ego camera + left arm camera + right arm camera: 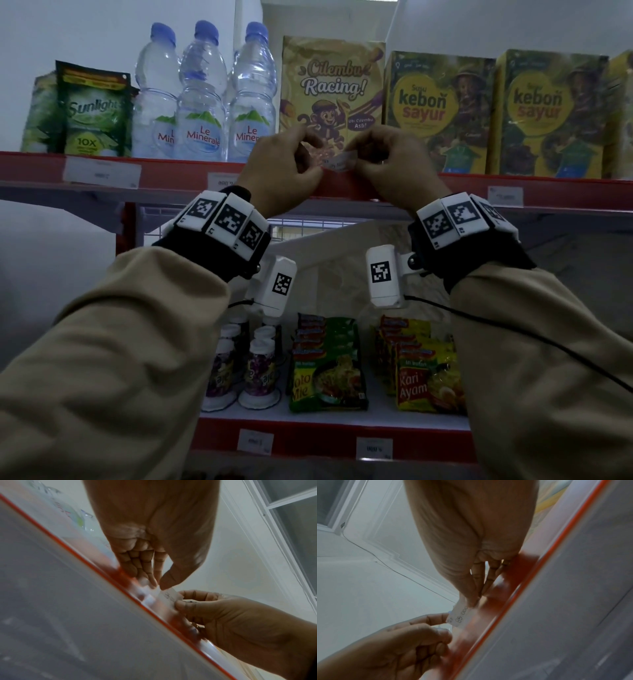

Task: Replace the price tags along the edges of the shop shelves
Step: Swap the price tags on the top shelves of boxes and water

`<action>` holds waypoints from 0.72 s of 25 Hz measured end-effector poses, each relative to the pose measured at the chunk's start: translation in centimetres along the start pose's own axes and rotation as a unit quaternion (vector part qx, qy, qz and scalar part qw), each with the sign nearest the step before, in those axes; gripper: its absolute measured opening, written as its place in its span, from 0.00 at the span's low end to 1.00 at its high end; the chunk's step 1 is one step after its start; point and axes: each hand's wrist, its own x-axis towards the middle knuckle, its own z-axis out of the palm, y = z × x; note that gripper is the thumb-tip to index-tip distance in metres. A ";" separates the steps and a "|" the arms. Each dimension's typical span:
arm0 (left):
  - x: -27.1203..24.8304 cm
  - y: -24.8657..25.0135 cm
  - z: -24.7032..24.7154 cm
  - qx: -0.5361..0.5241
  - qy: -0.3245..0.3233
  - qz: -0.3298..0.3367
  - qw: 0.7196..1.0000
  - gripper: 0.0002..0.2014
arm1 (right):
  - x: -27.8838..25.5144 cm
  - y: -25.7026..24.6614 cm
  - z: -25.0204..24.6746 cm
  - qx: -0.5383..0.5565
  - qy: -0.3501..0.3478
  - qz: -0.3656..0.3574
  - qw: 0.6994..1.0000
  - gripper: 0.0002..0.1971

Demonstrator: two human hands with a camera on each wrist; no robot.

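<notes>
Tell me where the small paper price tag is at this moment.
In the head view, the price tag is pinched between the left hand and right hand, at the upper shelf edge below the yellow box.

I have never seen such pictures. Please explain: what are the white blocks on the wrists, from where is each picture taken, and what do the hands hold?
No machine here: a person wears cameras. The white blocks are marker bands on the wrists. The big picture comes from a head camera; the other two look along each hand. The left hand and right hand together pinch one small paper price tag at the red shelf edge. Behind stand water bottles and boxes; noodle packets lie below.
</notes>
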 end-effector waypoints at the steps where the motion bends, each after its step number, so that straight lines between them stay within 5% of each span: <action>1: 0.0 0.0 0.2 0.010 0.002 0.005 1.000 0.09 | 0.0 0.0 0.0 -0.006 -0.006 -0.004 1.000 0.05; 18: 1.4 0.0 0.2 0.141 -0.075 0.028 0.987 0.13 | 1.3 -0.7 -2.8 -0.163 -0.180 0.015 0.970 0.08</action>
